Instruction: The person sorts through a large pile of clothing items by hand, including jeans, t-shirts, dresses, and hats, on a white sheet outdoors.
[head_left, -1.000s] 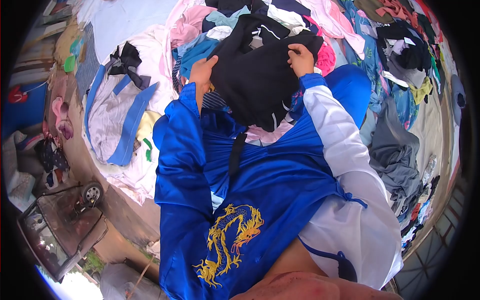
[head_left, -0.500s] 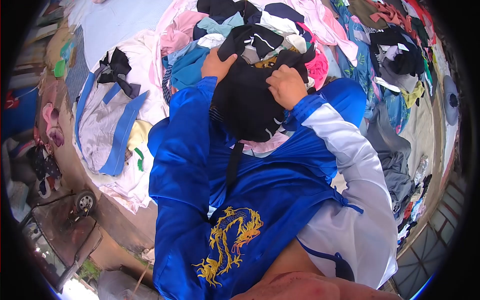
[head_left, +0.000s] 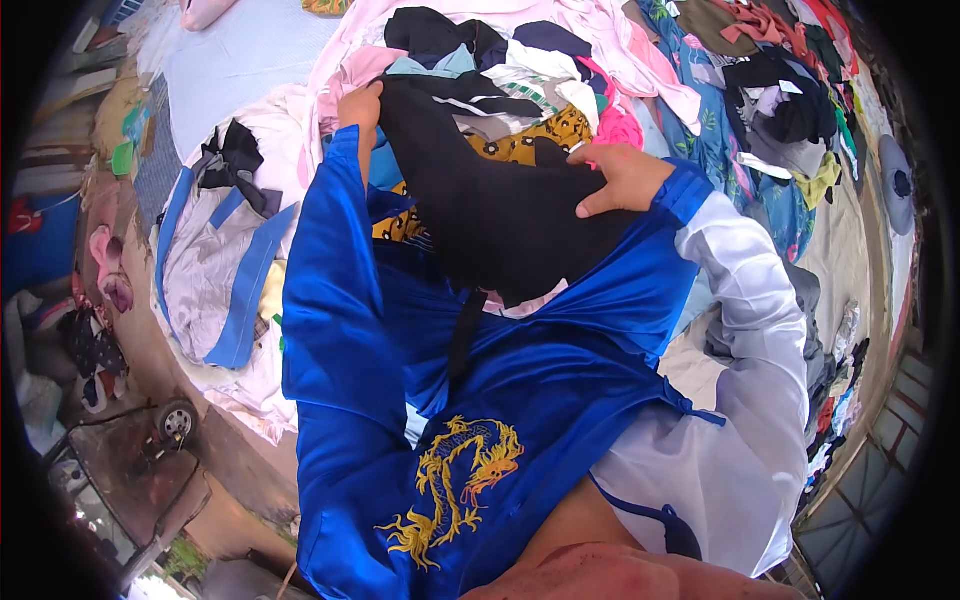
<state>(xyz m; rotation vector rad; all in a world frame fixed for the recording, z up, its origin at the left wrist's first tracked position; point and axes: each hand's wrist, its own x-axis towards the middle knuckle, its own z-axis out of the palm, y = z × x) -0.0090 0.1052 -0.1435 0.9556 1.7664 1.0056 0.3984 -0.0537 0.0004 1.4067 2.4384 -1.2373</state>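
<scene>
A plain black garment (head_left: 500,210) is stretched across my lap, its lower edge hanging between my knees. My left hand (head_left: 362,108) is closed on its upper left corner, beside a pink cloth (head_left: 350,80). At the garment's right side, my right hand (head_left: 618,178) grips the edge, thumb lying over the black fabric. A mustard cloth with black spots (head_left: 525,142) shows just beyond the garment, and more of that print peeks out near my left forearm. Under the garment's bottom edge is a bit of pale pink fabric (head_left: 525,303).
A heap of mixed clothes (head_left: 540,55) lies in front of me. To the left, a pale garment with blue bands (head_left: 215,260) rests on a pinkish sheet. More clothes (head_left: 785,110) are piled at the right. A wheeled cart (head_left: 130,480) stands at lower left.
My hands have moved apart, the left up and left, the right outward. The black garment is now spread wider, and more of the spotted mustard cloth shows.
</scene>
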